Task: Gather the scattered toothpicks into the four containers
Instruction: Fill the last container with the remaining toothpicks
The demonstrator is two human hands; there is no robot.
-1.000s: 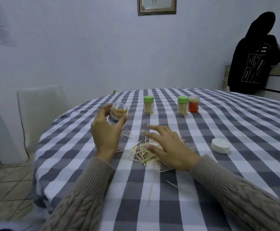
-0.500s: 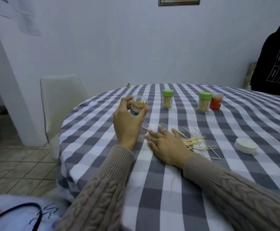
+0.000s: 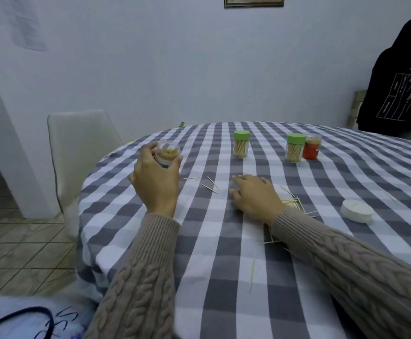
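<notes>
Grey-and-white checked cloth over a round surface (image 3: pixel 224 243), viewed from head height. Scattered across it, pale wooden toothpicks: mostly heaped in a loose pile (image 3: pixel 293 204) just beside and partly under the right wrist, with a few strays (image 3: pixel 210 188) between the two hands and a single toothpick (image 3: pixel 251 275) nearer the front edge. Judged feather-light, stiff yet easily snapped, sharp at the tips and prone to rolling or slipping from a pinch. Probably best swept together with flat fingers, then pinched mid-length as a small bundle rather than singly. Left grip (image 3: pixel 156 182) raised above the cloth and clamped around a clear open container (image 3: pixel 167 154), fingers and thumb curled about its lower half, mouth upward, toothpick ends visible inside. Right grip (image 3: pixel 255 195) spread palm down on the cloth, fingers fairly straight and apart, holding nothing visible; touched the pile's near edge at the wrist, as far as could be told. Stood farther back: two green-lidded containers (image 3: pixel 241 144) (image 3: pixel 295 148) full of toothpicks, and an orange container (image 3: pixel 311 150) just beside the right-hand one. Lay well right of the pile: a white lid (image 3: pixel 357 211), likely the open container's. Beyond the surface, a white chair (image 3: pixel 82 148) and a person in a dark hooded top (image 3: pixel 400 89).
</notes>
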